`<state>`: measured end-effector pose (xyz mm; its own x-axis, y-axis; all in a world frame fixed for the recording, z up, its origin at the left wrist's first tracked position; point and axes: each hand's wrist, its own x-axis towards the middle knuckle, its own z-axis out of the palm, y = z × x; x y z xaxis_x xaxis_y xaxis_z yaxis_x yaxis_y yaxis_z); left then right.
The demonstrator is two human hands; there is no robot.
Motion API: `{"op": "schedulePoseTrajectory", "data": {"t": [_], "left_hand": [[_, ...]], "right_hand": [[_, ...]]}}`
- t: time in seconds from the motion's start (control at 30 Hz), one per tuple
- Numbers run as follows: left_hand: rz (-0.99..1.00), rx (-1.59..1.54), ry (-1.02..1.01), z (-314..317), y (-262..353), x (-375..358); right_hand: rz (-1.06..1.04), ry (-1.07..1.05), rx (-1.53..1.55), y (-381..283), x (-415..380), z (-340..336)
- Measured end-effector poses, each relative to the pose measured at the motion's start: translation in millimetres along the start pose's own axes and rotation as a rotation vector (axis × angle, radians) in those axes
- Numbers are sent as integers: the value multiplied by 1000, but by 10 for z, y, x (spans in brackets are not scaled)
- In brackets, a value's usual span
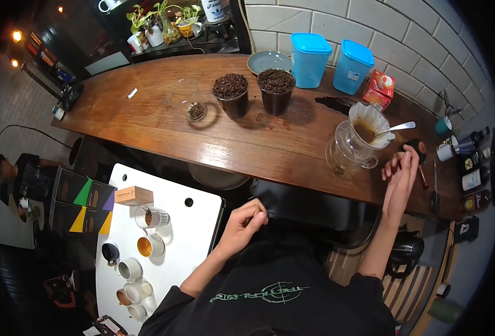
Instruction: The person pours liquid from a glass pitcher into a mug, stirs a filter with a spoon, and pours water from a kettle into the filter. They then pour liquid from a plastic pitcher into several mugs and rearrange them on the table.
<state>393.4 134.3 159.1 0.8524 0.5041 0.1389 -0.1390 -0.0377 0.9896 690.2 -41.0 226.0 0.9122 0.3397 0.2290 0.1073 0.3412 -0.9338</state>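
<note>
My left hand [244,225] is curled closed in front of my shirt, beyond the wooden counter's front edge; I cannot make out anything in it. My right hand [400,169] is over the counter's right part, fingers extended, beside the glass server [345,147]. On that server sits a dripper with a white paper filter [380,120] holding brown liquid, and a spoon [400,127] rests in it. A dark round object with a copper-coloured handle [421,148] lies just beyond my right fingers. Two cups of dark grounds [231,103] [276,99] stand mid-counter.
Along the wall are a plate [269,60], two blue containers [310,63] [352,68] and a red box [379,89]. A clear cup [196,111] lies left of centre. A white table [186,235] holds several mugs. A black kettle [406,246] stands lower right; a person [26,176] is far left.
</note>
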Motion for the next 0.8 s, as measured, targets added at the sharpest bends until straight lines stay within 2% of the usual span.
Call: {"op": "schedulePoseTrajectory", "data": {"t": [0.03, 0.1, 0.17, 0.23, 0.3, 0.37, 0.4, 0.43, 0.5, 0.57, 0.63, 0.8], "left_hand": [[0, -3, -5, 27, 48, 93], [180, 118, 6, 94, 152, 288], [145, 110, -6, 179, 169, 454], [125, -46, 83, 359, 142, 644], [150, -52, 69, 487, 49, 813], [230, 105, 192, 673, 104, 979], [208, 223, 103, 651, 63, 1056], [207, 223, 106, 695, 39, 1123], [330, 405, 218, 812, 29, 1257], [313, 420, 217, 880, -81, 1345], [355, 496, 277, 947, -99, 1411], [354, 519, 273, 1017, -125, 1528]], "right_hand": [[24, 17, -9, 11, 21, 25], [39, 7, 12, 30, 60, 16], [58, -15, 31, 58, 118, -8], [93, -80, 62, 76, 173, -36], [109, -117, -9, 42, 180, -16], [86, -228, -71, 83, 221, -83], [87, -231, -70, 89, 229, -98], [69, -246, -104, 92, 237, -98], [50, -264, -138, 109, 292, -115], [-1, -338, -127, 143, 327, -165], [53, -313, -129, 86, 349, -127], [-20, -359, -153, 19, 475, -68]]}}
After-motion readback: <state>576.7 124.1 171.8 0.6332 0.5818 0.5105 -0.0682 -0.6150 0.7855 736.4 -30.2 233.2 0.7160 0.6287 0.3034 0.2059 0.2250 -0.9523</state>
